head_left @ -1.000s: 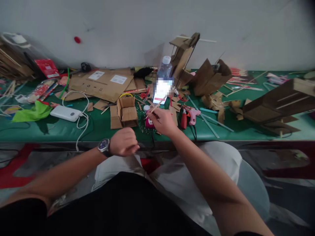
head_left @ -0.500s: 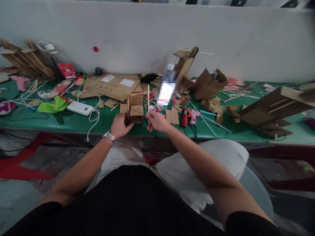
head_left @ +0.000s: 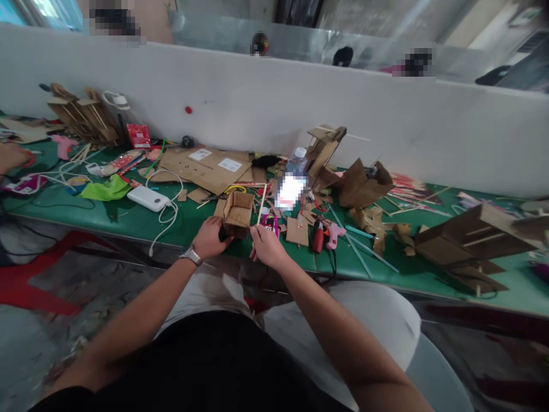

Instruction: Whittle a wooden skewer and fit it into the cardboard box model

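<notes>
A small open-topped cardboard box (head_left: 239,213) stands near the front edge of the green table, tilted so its inside faces me. My left hand (head_left: 210,237) is closed on its left side and lower corner, some fingers hidden behind it. Just right of the box, my right hand (head_left: 266,245) pinches a thin wooden stick (head_left: 262,203) that points up and leans slightly right. The stick is apart from the box. Beyond my right hand lies a purple packet (head_left: 271,223), and a flat cardboard piece (head_left: 297,231) is to its right.
A pink glue gun (head_left: 334,233) and a red bottle (head_left: 318,238) lie to the right. Behind are a lit phone (head_left: 290,190), a plastic bottle (head_left: 299,162) and a flattened carton (head_left: 206,169). A white power bank (head_left: 148,198) sits left. Cardboard constructions (head_left: 472,234) stand at both sides.
The view has tipped upward, so people beyond the partition now show. The box has tilted to show more of its inside. The stick leans a little more to the right.
</notes>
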`<state>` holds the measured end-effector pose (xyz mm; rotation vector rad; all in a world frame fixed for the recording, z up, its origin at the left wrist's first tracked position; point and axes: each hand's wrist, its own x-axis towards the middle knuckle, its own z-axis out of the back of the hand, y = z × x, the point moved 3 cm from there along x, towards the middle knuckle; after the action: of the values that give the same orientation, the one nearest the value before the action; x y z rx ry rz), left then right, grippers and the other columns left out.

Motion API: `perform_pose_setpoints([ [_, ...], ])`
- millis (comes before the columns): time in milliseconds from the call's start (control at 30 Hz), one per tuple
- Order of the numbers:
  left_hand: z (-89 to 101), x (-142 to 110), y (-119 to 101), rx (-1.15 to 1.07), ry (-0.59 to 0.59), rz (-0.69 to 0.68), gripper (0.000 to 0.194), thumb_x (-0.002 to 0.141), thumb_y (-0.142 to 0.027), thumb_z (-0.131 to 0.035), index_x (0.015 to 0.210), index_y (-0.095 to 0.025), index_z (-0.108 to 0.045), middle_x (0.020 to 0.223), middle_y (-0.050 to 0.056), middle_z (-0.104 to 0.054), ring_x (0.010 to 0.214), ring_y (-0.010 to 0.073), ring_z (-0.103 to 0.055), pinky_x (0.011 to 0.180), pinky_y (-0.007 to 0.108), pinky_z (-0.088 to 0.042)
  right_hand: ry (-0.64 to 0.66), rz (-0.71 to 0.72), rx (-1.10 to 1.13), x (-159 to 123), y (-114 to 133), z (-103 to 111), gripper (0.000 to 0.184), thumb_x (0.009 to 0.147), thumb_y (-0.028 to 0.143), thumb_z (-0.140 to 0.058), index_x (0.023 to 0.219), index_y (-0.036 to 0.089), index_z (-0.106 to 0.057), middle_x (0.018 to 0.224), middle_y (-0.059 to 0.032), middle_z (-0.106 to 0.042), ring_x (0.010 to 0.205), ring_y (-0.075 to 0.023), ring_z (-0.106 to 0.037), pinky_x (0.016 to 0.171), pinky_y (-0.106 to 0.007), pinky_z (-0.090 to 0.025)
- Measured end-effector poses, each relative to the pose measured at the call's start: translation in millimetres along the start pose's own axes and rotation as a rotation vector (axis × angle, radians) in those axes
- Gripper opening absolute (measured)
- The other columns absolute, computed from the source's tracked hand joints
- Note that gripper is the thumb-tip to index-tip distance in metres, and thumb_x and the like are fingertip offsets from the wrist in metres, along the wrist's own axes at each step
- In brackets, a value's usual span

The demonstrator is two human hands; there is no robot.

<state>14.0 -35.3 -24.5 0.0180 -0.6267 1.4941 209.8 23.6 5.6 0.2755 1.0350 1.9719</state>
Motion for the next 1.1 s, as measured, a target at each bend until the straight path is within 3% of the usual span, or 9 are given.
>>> perform_pose_setpoints([
  [300,-3.3,-6.8,3.8,-0.013,-0.043,0.011,0.045,0.085,-0.056,-0.069,0.107,-0.017,-0.061,0.103,0.014,-0.068,0.110,0.0340,-0.062,0.097,0.046,-0.053,-0.342,0.113,-0.436,-8.2,19.5,7.5,0.031,0.098,0.044,-0.059,0.110,0.016,-0.063,0.094,-0.0026,-0.067,0.080,-0.0156,-0.063,0.078,-0.034,-0.053],
  [500,-1.8,-4.3,1.0,-0.019,-0.062,-0.027,0.048,0.088,-0.059,-0.065,0.113,-0.018,-0.062,0.104,0.013,-0.070,0.106,0.0307,-0.065,0.096,0.043,-0.053,-0.557,0.183,-0.531,-13.2,22.2,13.7,0.012,0.092,0.032,-0.059,0.092,0.021,-0.063,0.084,-0.0042,-0.071,0.072,-0.0180,-0.064,0.061,-0.028,-0.031],
  [633,-3.7,-4.1,2.5,-0.026,-0.062,0.007,0.048,0.089,-0.057,-0.065,0.115,-0.017,-0.062,0.106,0.014,-0.071,0.107,0.0306,-0.065,0.098,0.043,-0.052,-0.631,0.251,-0.553,-9.3,24.5,23.2,0.017,0.095,0.029,-0.052,0.089,0.021,-0.066,0.083,-0.0064,-0.073,0.076,-0.0205,-0.066,0.062,-0.029,-0.030],
  [833,-6.3,-7.3,4.6,-0.051,-0.066,0.049,0.050,0.093,-0.050,-0.060,0.127,-0.013,-0.058,0.110,0.016,-0.070,0.112,0.0319,-0.063,0.099,0.045,-0.051,-0.651,0.435,-0.537,-8.8,20.8,46.1,0.026,0.101,0.023,-0.044,0.112,0.020,-0.067,0.114,-0.0096,-0.076,0.097,-0.0211,-0.067,0.080,-0.030,-0.042],
  [933,-2.6,-10.3,4.9,-0.078,-0.094,0.055,0.076,0.088,-0.055,-0.065,0.146,-0.011,-0.042,0.124,0.019,-0.064,0.114,0.0324,-0.062,0.099,0.046,-0.051,-0.604,0.563,-0.538,-11.2,16.8,44.8,0.027,0.103,0.024,-0.043,0.099,0.020,-0.069,0.127,-0.0078,-0.073,0.100,-0.0204,-0.065,0.088,-0.032,-0.044],
  [1033,5.0,-14.3,2.3,-0.132,-0.224,0.005,0.105,0.080,-0.065,-0.071,0.156,-0.012,-0.022,0.145,0.024,-0.047,0.127,0.0343,-0.056,0.104,0.049,-0.050,-0.564,0.668,-0.530,-10.4,13.5,35.3,0.029,0.104,0.025,-0.042,0.094,0.021,-0.068,0.125,-0.0078,-0.074,0.097,-0.0210,-0.063,0.090,-0.034,-0.045],
  [1100,9.8,-17.1,-3.7,-0.146,-0.329,-0.083,0.109,0.075,-0.068,-0.075,0.155,-0.014,-0.025,0.151,0.025,-0.039,0.138,0.0375,-0.046,0.108,0.052,-0.047,-0.539,0.731,-0.514,-8.2,12.3,28.3,0.030,0.105,0.024,-0.042,0.091,0.020,-0.068,0.121,-0.0085,-0.076,0.097,-0.0207,-0.061,0.091,-0.034,-0.046],
])
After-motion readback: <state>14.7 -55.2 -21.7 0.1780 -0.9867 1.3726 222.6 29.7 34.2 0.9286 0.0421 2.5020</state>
